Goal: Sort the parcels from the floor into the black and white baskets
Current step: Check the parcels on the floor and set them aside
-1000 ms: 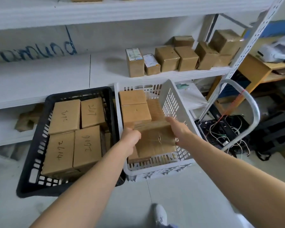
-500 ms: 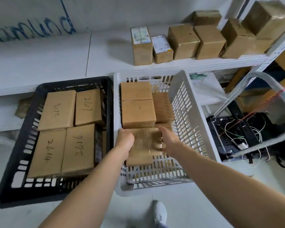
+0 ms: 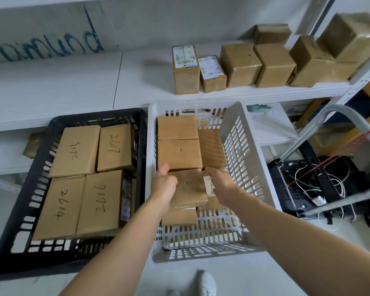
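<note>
A flat brown parcel [image 3: 188, 188] with a white label on its right edge lies in the white basket [image 3: 240, 146], on top of other brown parcels. My left hand [image 3: 163, 185] grips the parcel's left edge, its fingers hidden beneath. My right hand [image 3: 220, 184] hovers just off the right edge, fingers loosely spread and holding nothing. To the left stands the black basket [image 3: 19, 201], filled with several flat parcels marked with handwritten numbers.
Both baskets sit on the floor against a white shelf [image 3: 73, 90] that carries several taped boxes [image 3: 239, 65]. A grey trolley handle [image 3: 340, 112] and a black device with loose wires [image 3: 308, 186] are at the right. My shoe [image 3: 205, 283] is below.
The parcel has come down onto the stack in the white basket. My right hand has let go and opened; the view moved closer and lower.
</note>
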`<state>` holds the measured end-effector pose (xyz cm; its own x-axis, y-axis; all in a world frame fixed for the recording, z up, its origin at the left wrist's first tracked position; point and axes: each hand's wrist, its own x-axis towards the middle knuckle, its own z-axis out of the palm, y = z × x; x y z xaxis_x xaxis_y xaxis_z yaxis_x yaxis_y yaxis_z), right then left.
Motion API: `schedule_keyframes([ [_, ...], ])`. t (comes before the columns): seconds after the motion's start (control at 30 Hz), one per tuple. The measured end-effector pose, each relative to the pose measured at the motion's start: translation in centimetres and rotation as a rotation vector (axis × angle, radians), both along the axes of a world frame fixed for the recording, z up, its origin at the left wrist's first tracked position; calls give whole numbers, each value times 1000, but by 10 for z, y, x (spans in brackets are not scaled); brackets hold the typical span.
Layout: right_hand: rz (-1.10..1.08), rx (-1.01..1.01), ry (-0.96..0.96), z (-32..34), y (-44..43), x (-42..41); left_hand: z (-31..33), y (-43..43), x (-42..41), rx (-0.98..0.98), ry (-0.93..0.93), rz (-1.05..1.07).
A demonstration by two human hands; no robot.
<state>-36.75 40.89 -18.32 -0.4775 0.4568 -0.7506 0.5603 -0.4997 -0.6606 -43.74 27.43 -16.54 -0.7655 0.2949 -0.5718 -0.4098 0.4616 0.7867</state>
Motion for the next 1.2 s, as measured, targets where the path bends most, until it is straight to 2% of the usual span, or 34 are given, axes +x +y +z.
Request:
schedule_keyframes([
  [0.13,-53,126,51,26,16,14,26,24,9,71,68,-60],
  [0.2,-100,177,88,40,27,28,32,39,19,58,39,-153],
  [0.3,-193,225,114,59,39,56,26,56,40,-104,-178,-354],
  [0.4,-264,229,131,76,43,83,10,59,49,-128,-309,-333],
  [0.53,-322,277,147,86,39,104,13,64,51,26,-369,-194],
  [0.7,-440,352,106,93,37,138,52,94,73,223,-333,-308],
  [0.8,-570,403,83,102,52,181,79,123,110,260,-288,-494],
  [0.97,-807,462,-7,101,92,292,97,182,203,298,-333,-756],
  [1.1,-976,428,-46,84,125,390,87,234,289,226,-336,-946],
  [1.2,-1077,363,-54,64,159,458,64,283,354,161,-342,-1003],
])
